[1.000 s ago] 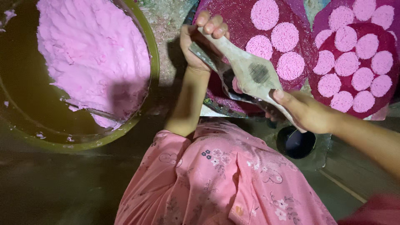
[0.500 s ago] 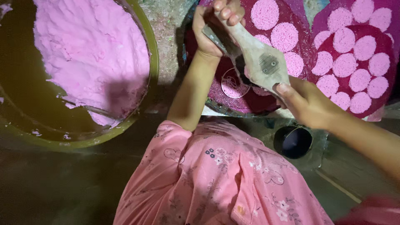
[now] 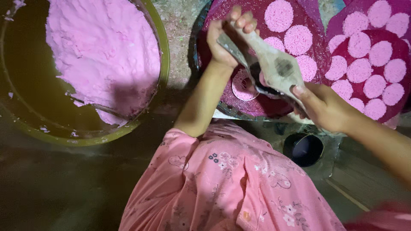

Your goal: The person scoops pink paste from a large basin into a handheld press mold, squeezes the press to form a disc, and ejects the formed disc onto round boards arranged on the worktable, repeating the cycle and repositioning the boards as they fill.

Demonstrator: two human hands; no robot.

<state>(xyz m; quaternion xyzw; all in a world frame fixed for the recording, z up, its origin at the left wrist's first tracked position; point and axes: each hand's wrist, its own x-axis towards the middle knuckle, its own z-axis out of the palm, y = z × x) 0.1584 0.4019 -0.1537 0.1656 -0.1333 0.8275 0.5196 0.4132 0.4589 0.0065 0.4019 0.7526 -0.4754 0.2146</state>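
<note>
Worn matt wooden press (image 3: 274, 68), grainy pink dough (image 3: 102, 47) (crumbly), glossy green basin (image 3: 165, 64), soft floral cloth (image 3: 231, 184)

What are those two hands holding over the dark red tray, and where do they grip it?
Both hold one wooden press. The left hand grips its narrow far end, the right hand its near end, above the tray of pink discs.

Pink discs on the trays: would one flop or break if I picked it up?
The pink discs look thin and lacy, so one would probably bend or tear. They lie flat on the dark tray, maybe sticking a little. Each looks very light.
</note>
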